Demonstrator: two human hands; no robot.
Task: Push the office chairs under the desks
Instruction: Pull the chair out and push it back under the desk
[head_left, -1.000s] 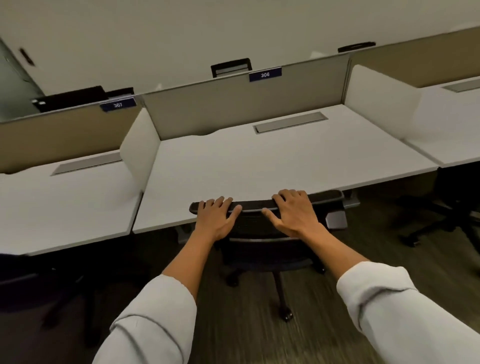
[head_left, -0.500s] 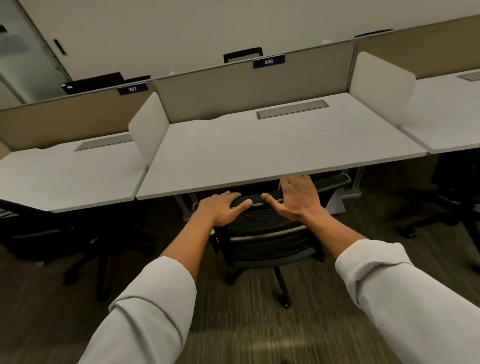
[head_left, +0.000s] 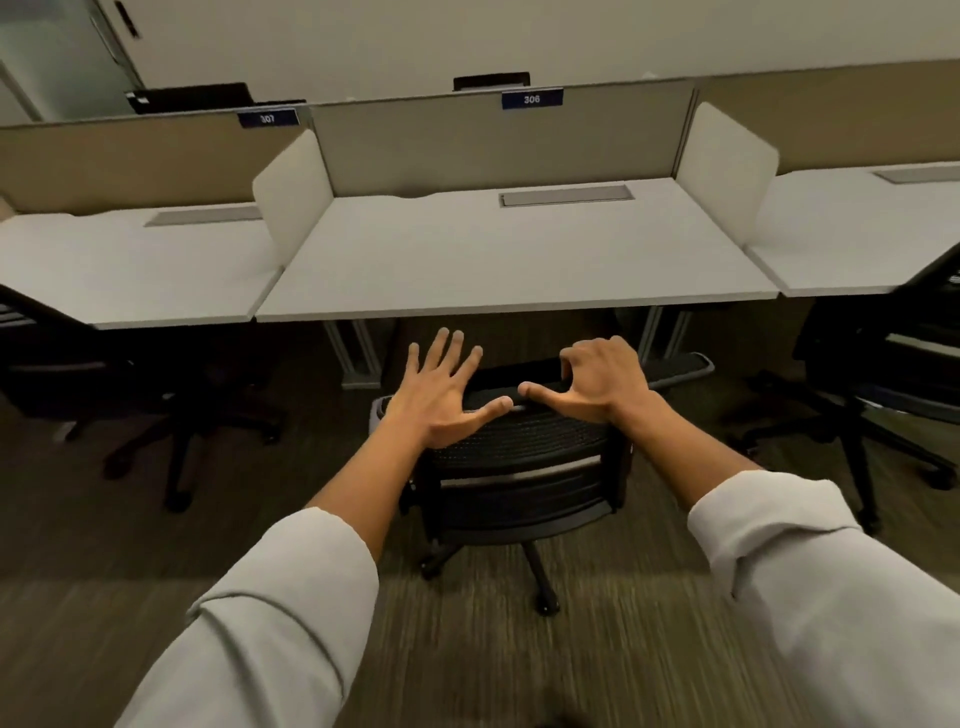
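A black mesh office chair (head_left: 524, 447) stands in front of the white desk (head_left: 493, 260) labelled 306. Its back faces me, and the top edge lies just short of the desk's front edge. My left hand (head_left: 441, 395) is spread flat, with the palm and thumb on the left end of the chair's top rail. My right hand (head_left: 602, 379) hovers over the rail's middle with its fingers curled loosely and the thumb stretched out, not clasping the rail. The chair's seat is hidden behind its back.
Another black chair (head_left: 130, 379) stands at the left desk (head_left: 130, 270), and a third chair (head_left: 883, 358) stands at the right desk (head_left: 857, 234). White side dividers (head_left: 291, 192) separate the desks. Grey desk legs (head_left: 358, 353) flank the middle chair. The floor is dark carpet (head_left: 467, 649).
The view has drawn back from the desk. My left hand has gone from gripping the rail to spread fingers, and my right hand's fingers have lifted and curled.
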